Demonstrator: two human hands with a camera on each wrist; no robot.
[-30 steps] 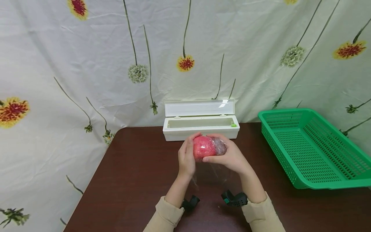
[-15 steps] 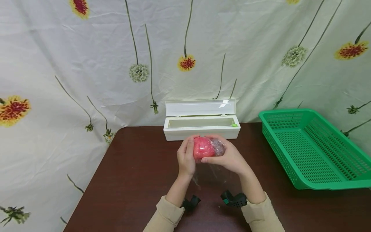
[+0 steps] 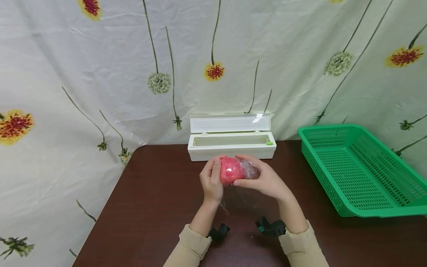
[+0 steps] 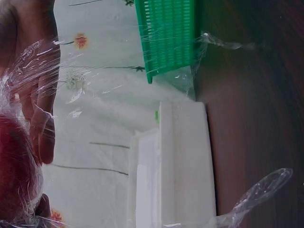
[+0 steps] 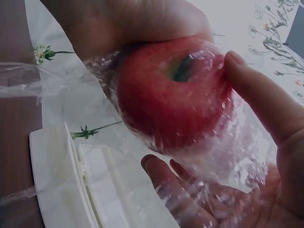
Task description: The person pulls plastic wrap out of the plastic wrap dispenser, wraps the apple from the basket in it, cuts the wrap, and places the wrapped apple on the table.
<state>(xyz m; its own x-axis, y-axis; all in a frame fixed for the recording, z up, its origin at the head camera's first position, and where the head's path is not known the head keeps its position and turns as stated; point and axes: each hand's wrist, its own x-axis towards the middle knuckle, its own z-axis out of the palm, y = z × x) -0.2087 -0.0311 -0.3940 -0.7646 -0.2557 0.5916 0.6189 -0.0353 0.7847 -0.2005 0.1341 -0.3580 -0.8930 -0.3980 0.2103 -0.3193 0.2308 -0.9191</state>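
A red apple [image 3: 231,171] in clear plastic wrap [image 3: 251,170] is held above the table between both hands. My left hand [image 3: 212,183] grips it from the left side. My right hand [image 3: 268,180] curls around the bunched wrap at the right, its thumb tip against the apple's edge. In the right wrist view the apple's [image 5: 166,109] stem hollow shows, and gathered wrap [image 5: 228,159] runs from it into the right palm. Loose film hangs below the hands. The left wrist view catches only the apple's [image 4: 14,171] edge, with stretched film in front.
A white cling film box [image 3: 231,152] with its lid up stands at the table's back edge, a small green piece at its right end. A green mesh basket [image 3: 321,178] sits on the right. Behind the brown table [image 3: 160,207] hangs a flowered cloth [image 3: 116,74].
The apple and my left hand have shifted slightly left. More of the bunched wrap shows between the apple and my right hand, which stays nearly in place.
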